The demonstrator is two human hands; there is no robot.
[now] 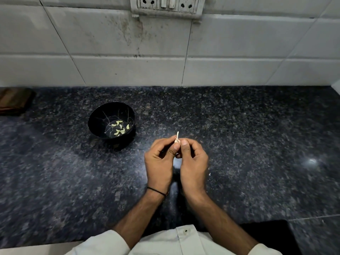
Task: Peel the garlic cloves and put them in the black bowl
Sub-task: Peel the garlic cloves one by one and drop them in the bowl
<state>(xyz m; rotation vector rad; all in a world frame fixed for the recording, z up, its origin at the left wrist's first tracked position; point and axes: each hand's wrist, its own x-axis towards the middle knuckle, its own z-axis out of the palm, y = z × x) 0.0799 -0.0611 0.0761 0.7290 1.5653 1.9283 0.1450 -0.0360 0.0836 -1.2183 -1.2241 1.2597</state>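
A black bowl (95, 122) stands on the dark granite counter, left of and beyond my hands, with several pale peeled garlic cloves (119, 128) in its bottom. My left hand (159, 162) and my right hand (193, 162) meet above the counter's middle. Between their thumbs and fingertips they pinch one small garlic clove (177, 139), its papery tip sticking up above the fingers. Most of the clove is hidden by the fingers. A black thread band circles my left wrist.
A brown wooden object (14, 101) lies at the counter's far left, by the tiled wall (165, 52). A socket panel (166, 5) is mounted high on the tiles. A black surface (266, 232) shows at the lower right.
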